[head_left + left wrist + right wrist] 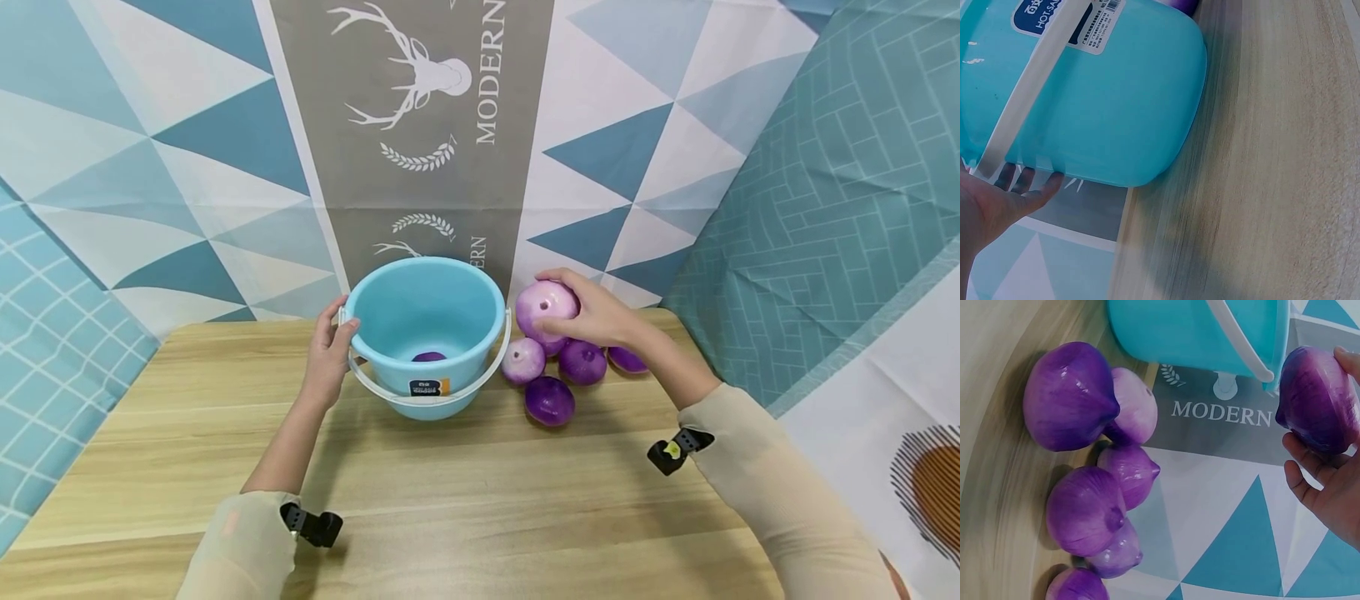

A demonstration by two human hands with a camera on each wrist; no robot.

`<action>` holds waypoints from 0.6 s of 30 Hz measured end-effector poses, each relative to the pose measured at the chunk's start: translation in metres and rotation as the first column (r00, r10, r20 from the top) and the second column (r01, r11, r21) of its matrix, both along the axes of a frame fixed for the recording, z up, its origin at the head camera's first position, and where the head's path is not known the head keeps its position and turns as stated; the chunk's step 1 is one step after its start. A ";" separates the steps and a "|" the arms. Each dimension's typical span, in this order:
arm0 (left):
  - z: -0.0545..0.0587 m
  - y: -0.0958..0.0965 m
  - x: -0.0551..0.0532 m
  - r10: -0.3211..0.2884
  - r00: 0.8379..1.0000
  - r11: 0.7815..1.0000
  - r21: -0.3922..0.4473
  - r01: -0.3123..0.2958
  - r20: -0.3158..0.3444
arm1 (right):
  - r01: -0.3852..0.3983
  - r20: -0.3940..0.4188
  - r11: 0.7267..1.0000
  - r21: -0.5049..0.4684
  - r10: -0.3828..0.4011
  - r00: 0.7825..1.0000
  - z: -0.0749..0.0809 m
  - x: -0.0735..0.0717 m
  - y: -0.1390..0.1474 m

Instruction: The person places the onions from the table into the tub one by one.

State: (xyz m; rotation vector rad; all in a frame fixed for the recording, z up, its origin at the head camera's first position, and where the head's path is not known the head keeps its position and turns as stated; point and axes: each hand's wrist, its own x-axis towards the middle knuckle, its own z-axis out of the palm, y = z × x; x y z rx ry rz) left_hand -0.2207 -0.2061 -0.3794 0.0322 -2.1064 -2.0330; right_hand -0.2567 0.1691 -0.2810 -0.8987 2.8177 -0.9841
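A light blue bucket (pixel 386 372) stands upright on the table, its white handle (pixel 471 388) hanging down across the front. My left hand (pixel 326 358) grips the bucket's left rim, thumb on the edge; in the left wrist view its fingers lie against the outer wall. One purple onion (pixel 429 357) shows at the bottom of the bucket. Just right of the rim, my right hand (pixel 602 315) holds a large purple onion (pixel 1313 400) with a pale pink end. It is raised above the other onions, thumb and fingers on its sides.
Several onions lie on the wooden table (pixel 465 500) right of the bucket, among them a pale one (pixel 522 361) and a dark purple one (pixel 550 401). Behind the table hangs a patterned cloth (pixel 600 158) with triangles and a deer head.
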 end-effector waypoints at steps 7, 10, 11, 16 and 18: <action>0.002 0.000 0.000 -0.006 1.000 1.000 0.007 0.006 0.003 | -0.003 -0.011 1.000 -0.019 0.003 1.000 0.004 -0.003 -0.007; 0.001 0.000 -0.001 -0.006 1.000 1.000 0.010 0.006 0.004 | -0.009 -0.018 1.000 -0.027 0.008 1.000 0.004 -0.005 -0.009; 0.001 0.000 -0.001 -0.006 1.000 1.000 0.011 0.006 0.004 | -0.010 -0.020 1.000 -0.030 0.010 1.000 0.004 -0.005 -0.009; 0.000 0.000 -0.001 -0.003 1.000 1.000 0.013 0.003 0.003 | -0.017 -0.020 0.999 -0.042 0.016 1.000 0.006 -0.006 -0.012; 0.000 0.000 -0.001 -0.004 1.000 1.000 0.016 0.004 0.003 | -0.018 -0.022 0.999 -0.046 0.017 1.000 0.006 -0.006 -0.013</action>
